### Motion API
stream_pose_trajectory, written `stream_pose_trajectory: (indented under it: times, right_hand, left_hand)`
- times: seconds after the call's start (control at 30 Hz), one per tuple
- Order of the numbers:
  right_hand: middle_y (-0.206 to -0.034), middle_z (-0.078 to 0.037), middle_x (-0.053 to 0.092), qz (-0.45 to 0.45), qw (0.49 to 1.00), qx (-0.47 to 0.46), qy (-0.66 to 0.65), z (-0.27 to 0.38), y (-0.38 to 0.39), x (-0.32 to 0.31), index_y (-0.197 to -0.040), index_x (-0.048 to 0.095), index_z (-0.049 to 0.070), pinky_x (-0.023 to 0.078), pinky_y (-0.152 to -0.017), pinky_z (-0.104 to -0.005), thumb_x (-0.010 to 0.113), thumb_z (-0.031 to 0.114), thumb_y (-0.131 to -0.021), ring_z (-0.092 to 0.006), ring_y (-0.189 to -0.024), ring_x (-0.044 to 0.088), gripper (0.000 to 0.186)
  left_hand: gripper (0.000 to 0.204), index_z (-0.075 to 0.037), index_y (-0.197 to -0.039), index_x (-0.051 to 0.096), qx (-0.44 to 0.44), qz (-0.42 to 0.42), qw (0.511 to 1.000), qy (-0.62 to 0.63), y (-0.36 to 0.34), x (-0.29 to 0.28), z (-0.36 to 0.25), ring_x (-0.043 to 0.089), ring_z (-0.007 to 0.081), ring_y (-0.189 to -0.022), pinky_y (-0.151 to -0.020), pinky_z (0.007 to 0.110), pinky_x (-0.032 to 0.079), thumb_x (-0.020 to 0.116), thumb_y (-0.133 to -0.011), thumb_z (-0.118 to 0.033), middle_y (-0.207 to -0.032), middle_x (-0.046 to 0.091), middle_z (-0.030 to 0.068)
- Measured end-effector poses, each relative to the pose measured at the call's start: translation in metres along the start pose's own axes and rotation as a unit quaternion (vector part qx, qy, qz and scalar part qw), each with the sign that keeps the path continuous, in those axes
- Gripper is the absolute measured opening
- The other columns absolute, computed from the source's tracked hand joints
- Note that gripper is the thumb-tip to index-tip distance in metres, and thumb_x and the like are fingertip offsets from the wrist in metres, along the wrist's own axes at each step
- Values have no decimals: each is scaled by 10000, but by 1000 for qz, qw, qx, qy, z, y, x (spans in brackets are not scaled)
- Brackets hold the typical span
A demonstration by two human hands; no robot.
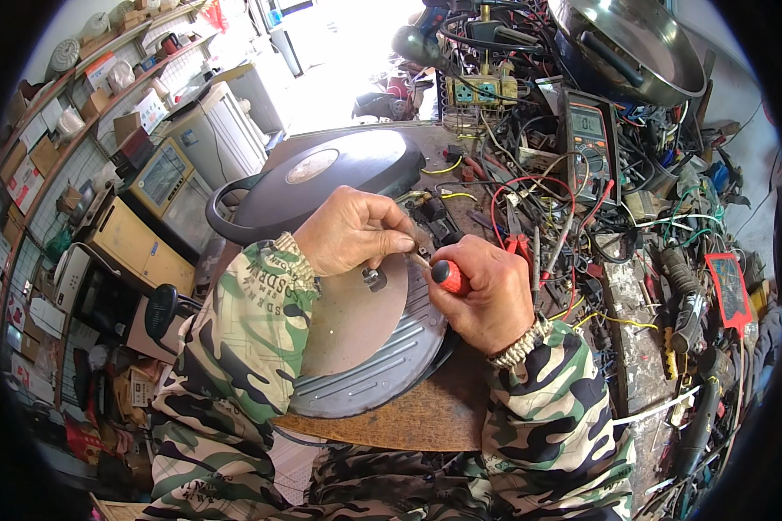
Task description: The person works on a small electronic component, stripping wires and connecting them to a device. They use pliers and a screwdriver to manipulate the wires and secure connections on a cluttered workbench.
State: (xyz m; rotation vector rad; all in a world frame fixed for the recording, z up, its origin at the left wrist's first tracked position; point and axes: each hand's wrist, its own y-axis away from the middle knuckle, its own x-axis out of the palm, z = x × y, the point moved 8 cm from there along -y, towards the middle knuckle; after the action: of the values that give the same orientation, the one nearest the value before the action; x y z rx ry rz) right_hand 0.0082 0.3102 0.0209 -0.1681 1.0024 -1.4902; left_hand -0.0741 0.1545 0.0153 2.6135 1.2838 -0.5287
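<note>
In front of me on the wooden table lies a round grey ridged appliance plate [343, 397], with a flat beige disc [356, 326] on it. A small metal piece [373, 278] sits near the disc's far edge. My right hand [493, 291] is wrapped round a screwdriver [450, 276] with a red and black handle. Its shaft points away to the left, toward my left fingertips. Over the disc's far side, my left hand [352, 233] is closed in a pinch; what lies between the fingertips is too small to make out. Behind it rests a dark grey domed lid [356, 169] with a loop handle.
A multimeter [589, 139] stands at the back right among tangled wires. Red-handled pliers [518, 241] lie beyond my right hand. A large metal pan [652, 48] tops the clutter. At the left are shelves [82, 104] and a white cabinet [217, 130]. The wooden table edge [391, 434] is near me.
</note>
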Motion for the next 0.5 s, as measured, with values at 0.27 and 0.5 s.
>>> stream_pose_trajectory:
  times: [0.27, 0.5]
  right_hand:
    - [-768, -115, 632, 5, 1000, -2, -1, 0, 1, 4, -898, 690, 33, 509, -625, -365, 790, 25, -767, -303, -687, 649, 164]
    - [-771, -112, 631, -12, 1000, -3, -7, -1, 1, 2, -902, 684, 29, 506, -620, -364, 784, 27, -763, -303, -684, 645, 171]
  left_hand:
    - [110, 54, -1013, 721, 8, 9, 999, -30, 3, 2, -2, 625, 57, -658, -593, 202, 510, 716, -938, -26, -851, 739, 63]
    - [100, 53, -1022, 721, -3, -10, 1000, -24, 3, 2, -1, 686, 88, -715, -633, 230, 566, 699, -944, -6, -881, 749, 82]
